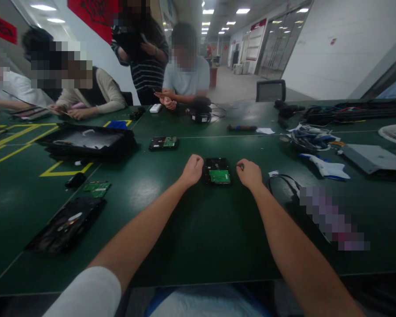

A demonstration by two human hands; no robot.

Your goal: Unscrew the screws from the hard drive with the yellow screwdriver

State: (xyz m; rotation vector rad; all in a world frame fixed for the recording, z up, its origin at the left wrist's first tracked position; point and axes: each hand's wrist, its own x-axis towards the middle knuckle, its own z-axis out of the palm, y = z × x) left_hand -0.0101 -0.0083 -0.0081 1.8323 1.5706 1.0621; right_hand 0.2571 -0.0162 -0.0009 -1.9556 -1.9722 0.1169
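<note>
A hard drive [214,164] lies flat on the green table in front of me, its green circuit board facing up. Close against its left edge is my left hand [194,169], fingers curled closed; whatever they hold, if anything, is hidden. To the right of the drive, a small gap away, my right hand [251,173] is pinched closed around something small and dark that I cannot make out. Farther back and to the left rests another hard drive [163,143], also with part of a green board showing.
At left are a black casing [89,141], a loose green circuit board [97,188] and a dark flat housing [67,222]. To the right lie a white-and-blue glove [326,167], a grey metal box [378,157] and bundled cables [312,138]. A screwdriver-like tool [242,128] lies behind. Several people are across the table.
</note>
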